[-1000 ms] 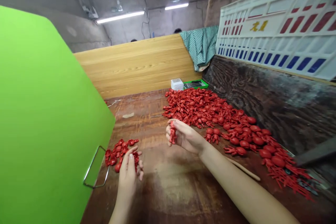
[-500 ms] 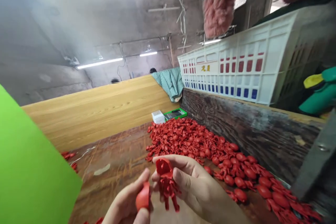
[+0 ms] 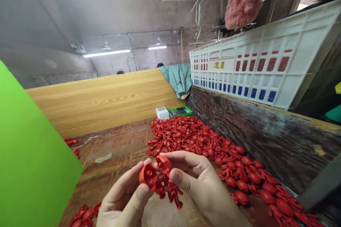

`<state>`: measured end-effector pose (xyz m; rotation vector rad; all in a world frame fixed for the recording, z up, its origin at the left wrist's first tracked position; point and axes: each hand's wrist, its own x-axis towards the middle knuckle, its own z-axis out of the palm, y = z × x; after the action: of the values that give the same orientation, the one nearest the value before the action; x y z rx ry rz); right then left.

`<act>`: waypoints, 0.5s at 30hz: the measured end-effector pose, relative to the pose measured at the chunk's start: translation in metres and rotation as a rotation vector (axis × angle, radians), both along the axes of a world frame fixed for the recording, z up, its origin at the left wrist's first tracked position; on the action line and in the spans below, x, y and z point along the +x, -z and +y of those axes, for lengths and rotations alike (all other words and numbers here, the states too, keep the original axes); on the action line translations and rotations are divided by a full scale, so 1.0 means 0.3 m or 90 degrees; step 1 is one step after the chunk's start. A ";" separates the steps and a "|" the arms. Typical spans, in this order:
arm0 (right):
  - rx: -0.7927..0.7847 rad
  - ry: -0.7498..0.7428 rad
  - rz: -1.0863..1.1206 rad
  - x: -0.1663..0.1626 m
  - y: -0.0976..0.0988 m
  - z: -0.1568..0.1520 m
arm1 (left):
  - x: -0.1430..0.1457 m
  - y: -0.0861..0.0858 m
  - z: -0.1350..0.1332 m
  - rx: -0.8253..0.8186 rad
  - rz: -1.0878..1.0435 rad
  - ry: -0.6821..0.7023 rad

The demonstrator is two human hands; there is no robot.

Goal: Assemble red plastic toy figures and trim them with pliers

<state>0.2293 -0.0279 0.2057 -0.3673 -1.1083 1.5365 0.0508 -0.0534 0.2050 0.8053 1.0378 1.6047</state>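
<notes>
Desk (image 3: 125, 142) with a heap of red parts (image 3: 183, 133).
Above the desk, before the heap, the right hand (image 3: 204, 182) pinches a limbed red figure (image 3: 173, 192); the left hand (image 3: 124, 193) pinches a hollow red shell (image 3: 147, 177) just beside it.

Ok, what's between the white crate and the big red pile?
The dark wooden board lies between the crate and the pile, in the head view.

Passage: over the tabletop (image 3: 122, 136), beyond the left hand (image 3: 119, 198), between green panel (image 3: 34, 156) and red pile (image 3: 183, 133). Dark board (image 3: 239, 115) blocks right.
</notes>
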 end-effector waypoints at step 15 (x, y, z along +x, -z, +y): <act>0.006 -0.029 -0.007 -0.037 0.016 0.016 | -0.079 0.052 -0.021 -0.027 0.093 -0.080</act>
<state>0.2183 -0.0230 0.2008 -0.3466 -1.1401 1.5704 0.0272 -0.0595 0.1893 0.8527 1.2442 1.6416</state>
